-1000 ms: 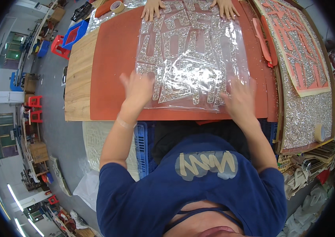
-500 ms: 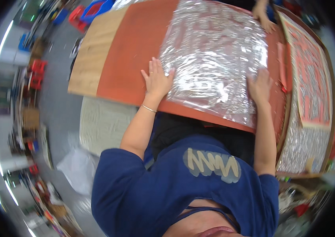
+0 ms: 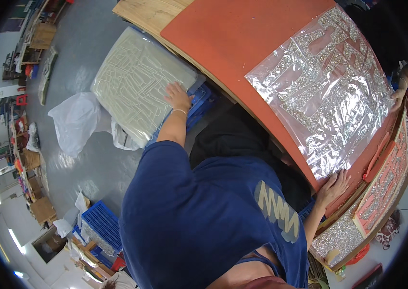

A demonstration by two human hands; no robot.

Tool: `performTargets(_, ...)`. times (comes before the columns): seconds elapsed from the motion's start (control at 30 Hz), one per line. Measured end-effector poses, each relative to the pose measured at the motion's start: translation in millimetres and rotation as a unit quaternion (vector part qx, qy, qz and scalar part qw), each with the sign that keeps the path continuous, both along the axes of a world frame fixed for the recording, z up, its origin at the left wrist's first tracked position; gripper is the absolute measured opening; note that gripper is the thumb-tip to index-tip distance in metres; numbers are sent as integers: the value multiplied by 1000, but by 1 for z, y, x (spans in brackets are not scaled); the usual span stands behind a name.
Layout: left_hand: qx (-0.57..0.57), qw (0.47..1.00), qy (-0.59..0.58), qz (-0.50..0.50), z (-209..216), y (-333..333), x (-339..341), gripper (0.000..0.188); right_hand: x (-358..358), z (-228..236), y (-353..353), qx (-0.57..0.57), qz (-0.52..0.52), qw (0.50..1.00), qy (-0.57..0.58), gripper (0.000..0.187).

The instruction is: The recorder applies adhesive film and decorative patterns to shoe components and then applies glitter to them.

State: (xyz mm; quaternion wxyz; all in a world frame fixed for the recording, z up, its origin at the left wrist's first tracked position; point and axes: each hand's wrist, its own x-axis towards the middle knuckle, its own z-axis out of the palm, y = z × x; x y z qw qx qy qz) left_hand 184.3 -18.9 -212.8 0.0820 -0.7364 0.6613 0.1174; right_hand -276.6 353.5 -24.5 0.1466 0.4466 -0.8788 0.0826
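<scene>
My left hand (image 3: pixel 179 98) rests with its fingers spread on the right edge of a pale greenish stack of sheets (image 3: pixel 132 84). Curving outlines mark the stack's top, and shiny clear plastic covers it. My right hand (image 3: pixel 334 187) lies flat and open on the orange-red table mat (image 3: pixel 228 41), its fingertips at the near corner of a clear plastic sheet (image 3: pixel 329 91). Silvery glitter shapes show on or under that sheet; which of the two I cannot tell.
Another person's hand (image 3: pixel 399 94) is at the table's far right edge. A tray of silver glitter (image 3: pixel 338 243) holds a pink stencil-like board (image 3: pixel 382 188). A white plastic bag (image 3: pixel 75 123) lies on the floor left of the stack; a blue crate (image 3: pixel 100 224) stands lower left.
My left hand has left the clear sheet and reached leftward onto the pale stack. My right hand has shifted to the sheet's near corner. The view has swung left.
</scene>
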Motion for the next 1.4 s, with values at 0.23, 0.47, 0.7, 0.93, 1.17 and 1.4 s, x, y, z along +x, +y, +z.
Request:
performTargets(0.23, 69, 992, -21, -103, -47, -27, 62, 76, -6, -2, 3, -27, 4, 999, -31, 37)
performTargets(0.47, -227, 908, 297, 191, 41, -54, 125, 29, 0, 5, -4, -50, 22, 998, -24, 34)
performTargets(0.7, -524, 777, 305, 172, 278, -64, 88, 22, -5, -1, 1, -82, 34, 996, -30, 31)
performTargets(0.93, -540, 568, 521, -340, 389, 7, -121, 5, 5, 4, 2, -147, 37, 988, -13, 27)
performTargets(1.17, -227, 365, 778, -458, 303, 127, -255, 24, 10, 45, -10, -399, 27, 810, -429, 43)
performTargets(1.4, -159, 350, 780, -494, 248, 183, -273, 21, -8, 134, -118, -300, 203, 489, -794, 83)
